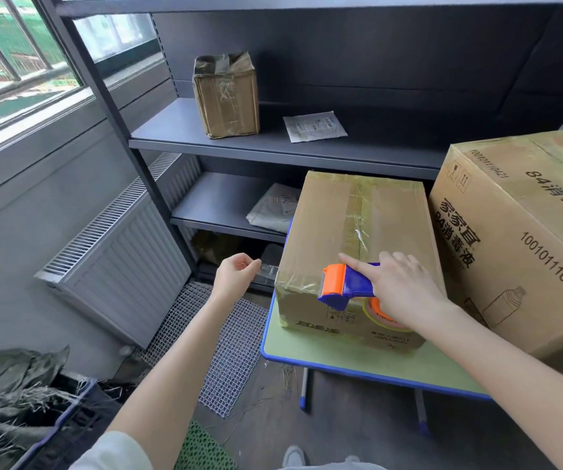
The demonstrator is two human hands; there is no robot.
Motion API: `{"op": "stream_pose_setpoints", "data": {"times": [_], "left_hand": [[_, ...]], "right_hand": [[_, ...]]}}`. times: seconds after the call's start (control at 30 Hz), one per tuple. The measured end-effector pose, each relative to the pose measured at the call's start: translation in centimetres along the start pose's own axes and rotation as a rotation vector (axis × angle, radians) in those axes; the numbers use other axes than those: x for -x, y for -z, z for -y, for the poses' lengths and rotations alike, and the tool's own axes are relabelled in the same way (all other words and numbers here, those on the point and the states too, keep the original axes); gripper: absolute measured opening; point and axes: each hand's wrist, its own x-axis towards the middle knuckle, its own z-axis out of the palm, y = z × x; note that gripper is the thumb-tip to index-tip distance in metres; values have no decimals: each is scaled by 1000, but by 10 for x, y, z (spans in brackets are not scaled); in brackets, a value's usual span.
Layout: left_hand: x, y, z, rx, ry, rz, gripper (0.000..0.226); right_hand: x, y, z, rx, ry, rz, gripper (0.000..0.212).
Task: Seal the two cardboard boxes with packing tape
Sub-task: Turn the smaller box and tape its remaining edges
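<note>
Right hand (405, 290) grips tape dispenser (344, 283) on near edge of small box (358, 215); left hand (234, 274) pinches tape end (268, 269) just left.

Handle of the tape dispenser (344, 283) is hidden under the right hand (399, 286). The tape roll (380, 312) shows only an orange sliver below that wrist. A clear tape strip (267, 269) just beyond the left hand (236, 273) is blurred, and the grip on it cannot be told. The larger box (524, 232), right of the right hand, is cut off by the frame edge. Print on the front of the small box (358, 218), below the right hand, is too small to read. Dark shapes (212, 247) past the left hand are unidentifiable.
</note>
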Motion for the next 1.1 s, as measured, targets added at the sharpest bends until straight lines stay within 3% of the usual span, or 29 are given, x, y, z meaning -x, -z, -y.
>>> {"op": "stream_pose_setpoints", "data": {"times": [0.93,1.1], "left_hand": [[-11,-16,33,5,-52,-12,24],[-6,-39,39,54,21,92,35]], "right_hand": [[-13,0,13,97,-10,63,69],[-15,-1,11,96,7,67,69]]}}
